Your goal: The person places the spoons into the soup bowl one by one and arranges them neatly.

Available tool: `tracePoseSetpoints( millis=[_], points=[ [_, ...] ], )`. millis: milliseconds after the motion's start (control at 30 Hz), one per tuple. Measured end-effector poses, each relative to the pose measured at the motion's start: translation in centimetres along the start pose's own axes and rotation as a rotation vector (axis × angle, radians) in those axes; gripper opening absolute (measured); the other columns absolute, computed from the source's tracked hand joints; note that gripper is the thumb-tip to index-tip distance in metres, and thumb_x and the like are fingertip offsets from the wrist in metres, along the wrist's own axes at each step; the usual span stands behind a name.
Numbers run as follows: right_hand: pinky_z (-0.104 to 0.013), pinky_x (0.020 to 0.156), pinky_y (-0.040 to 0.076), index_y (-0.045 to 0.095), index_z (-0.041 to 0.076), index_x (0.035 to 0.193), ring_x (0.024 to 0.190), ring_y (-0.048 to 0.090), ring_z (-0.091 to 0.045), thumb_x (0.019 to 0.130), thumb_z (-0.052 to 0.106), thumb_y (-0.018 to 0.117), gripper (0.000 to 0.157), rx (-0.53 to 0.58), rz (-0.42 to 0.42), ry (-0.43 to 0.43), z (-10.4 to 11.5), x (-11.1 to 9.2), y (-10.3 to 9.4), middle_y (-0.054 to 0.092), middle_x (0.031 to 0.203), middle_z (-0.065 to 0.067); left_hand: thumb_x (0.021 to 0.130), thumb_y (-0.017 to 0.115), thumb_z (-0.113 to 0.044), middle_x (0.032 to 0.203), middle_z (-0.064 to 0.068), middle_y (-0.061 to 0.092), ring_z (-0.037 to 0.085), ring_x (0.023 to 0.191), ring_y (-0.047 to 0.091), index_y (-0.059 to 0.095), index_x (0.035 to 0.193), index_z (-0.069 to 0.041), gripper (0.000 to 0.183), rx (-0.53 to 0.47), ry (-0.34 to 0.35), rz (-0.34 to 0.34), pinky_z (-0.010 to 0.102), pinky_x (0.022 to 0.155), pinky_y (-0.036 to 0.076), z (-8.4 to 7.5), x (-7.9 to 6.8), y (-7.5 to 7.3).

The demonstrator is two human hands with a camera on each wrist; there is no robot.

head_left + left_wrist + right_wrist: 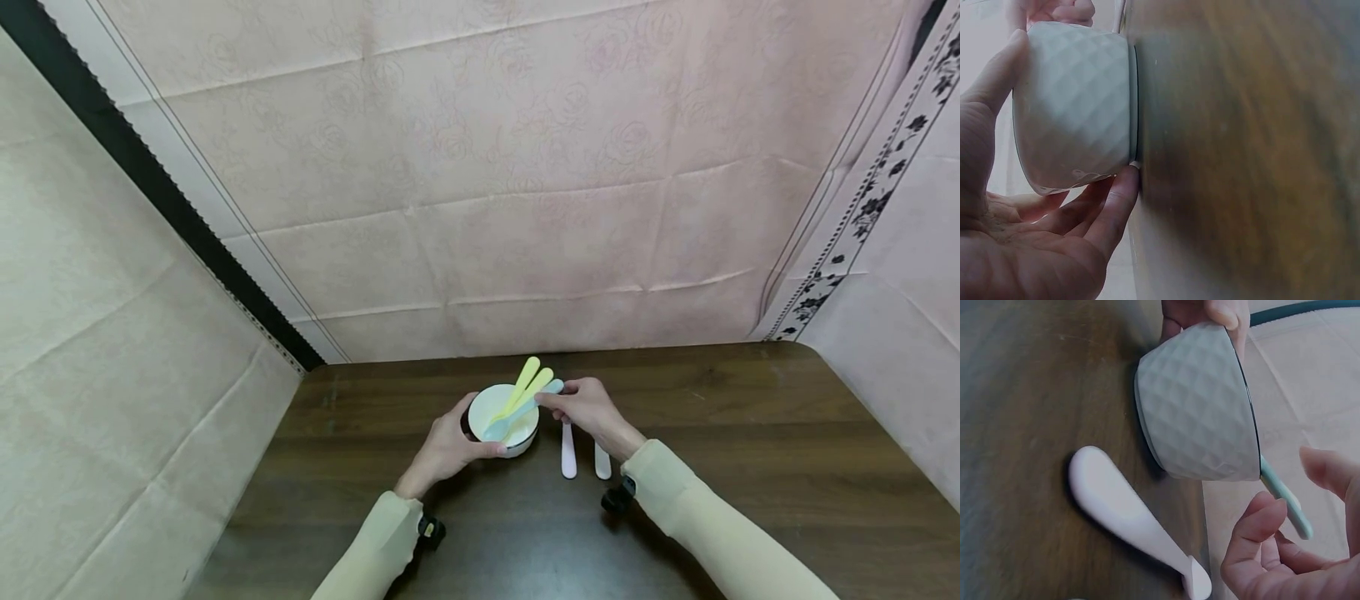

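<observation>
Jutting toward right hand point(591, 408): blue spoon point(521, 411)

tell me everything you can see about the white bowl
The white bowl is round, with a thin dark line at its rim and a quilted, diamond-patterned outer wall that looks like glazed ceramic. It sits roughly upright, mouth up, on or very close to the brown wooden table. The left hand holds it from the side, thumb near the rim. Two yellow-green spoons and a light blue spoon lean inside, handles poking out over the rim.
</observation>
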State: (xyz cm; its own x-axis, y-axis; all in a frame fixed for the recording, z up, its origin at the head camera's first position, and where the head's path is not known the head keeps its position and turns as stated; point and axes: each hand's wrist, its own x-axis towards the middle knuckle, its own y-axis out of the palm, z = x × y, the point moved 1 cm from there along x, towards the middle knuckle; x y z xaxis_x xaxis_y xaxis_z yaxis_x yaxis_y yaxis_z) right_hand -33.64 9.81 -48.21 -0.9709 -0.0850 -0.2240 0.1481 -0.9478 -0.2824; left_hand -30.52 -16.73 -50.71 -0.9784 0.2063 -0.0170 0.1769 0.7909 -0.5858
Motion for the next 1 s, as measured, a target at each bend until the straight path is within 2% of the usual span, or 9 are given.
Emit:
tracePoseSetpoints(
  millis=[167, 267, 467, 767, 1000],
  points=[
    [-0.038, 0.085, 0.061, 0.077, 0.001, 0.122, 0.09, 0.072, -0.023, 0.097, 0.036, 0.084, 0.044, -0.031, -0.025, -0.008, 0.1, -1.3, -0.7, 0.079, 0.109, -0.017, 0.077, 0.101, -0.041, 0.148, 0.007, 0.067, 0.029, 0.136, 0.061, 0.052, 0.159, -0.025, 0.096, -0.001, 0.014, -0.01, 0.058, 0.115, 0.048, -0.1, 0.0, -0.1],
    [-0.036, 0.083, 0.06, 0.075, 0.0, 0.126, 0.091, 0.071, -0.024, 0.096, 0.038, 0.084, 0.049, -0.045, -0.05, -0.018, 0.1, -2.0, -1.2, 0.079, 0.108, -0.015, 0.077, 0.101, -0.041, 0.148, 0.006, 0.068, 0.028, 0.136, 0.061, 0.053, 0.158, -0.025, 0.096, 0.0, 0.011, -0.012, 0.058, 0.116, 0.048, -0.1, 0.1, -0.1],
    [-0.029, 0.072, 0.054, 0.077, 0.0, 0.122, 0.085, 0.069, -0.021, 0.098, 0.033, 0.082, 0.041, -0.087, -0.084, -0.034, -0.6, -2.9, -1.9, 0.076, 0.097, -0.012, 0.076, 0.101, -0.04, 0.149, 0.006, 0.067, 0.029, 0.139, 0.06, 0.053, 0.159, -0.026, 0.097, -0.007, 0.004, -0.013, 0.058, 0.118, 0.047, 0.0, 0.1, 0.0],
    [-0.029, 0.073, 0.054, 0.08, 0.001, 0.113, 0.086, 0.07, -0.02, 0.099, 0.023, 0.08, 0.026, -0.2, -0.14, -0.111, -1.6, -4.4, -2.7, 0.079, 0.099, -0.012, 0.075, 0.102, -0.041, 0.15, 0.007, 0.067, 0.03, 0.14, 0.06, 0.052, 0.16, -0.025, 0.099, 0.0, 0.001, -0.019, 0.058, 0.117, 0.048, 0.0, 0.1, 0.1],
    [-0.03, 0.069, 0.053, 0.08, 0.001, 0.106, 0.083, 0.068, -0.018, 0.095, 0.022, 0.082, 0.023, -0.311, -0.162, -0.11, -2.2, -5.3, -3.4, 0.078, 0.095, -0.011, 0.076, 0.102, -0.041, 0.15, 0.007, 0.067, 0.029, 0.139, 0.061, 0.053, 0.159, -0.024, 0.098, 0.004, 0.007, -0.019, 0.058, 0.117, 0.048, 0.0, 0.1, 0.1]
  ],
)
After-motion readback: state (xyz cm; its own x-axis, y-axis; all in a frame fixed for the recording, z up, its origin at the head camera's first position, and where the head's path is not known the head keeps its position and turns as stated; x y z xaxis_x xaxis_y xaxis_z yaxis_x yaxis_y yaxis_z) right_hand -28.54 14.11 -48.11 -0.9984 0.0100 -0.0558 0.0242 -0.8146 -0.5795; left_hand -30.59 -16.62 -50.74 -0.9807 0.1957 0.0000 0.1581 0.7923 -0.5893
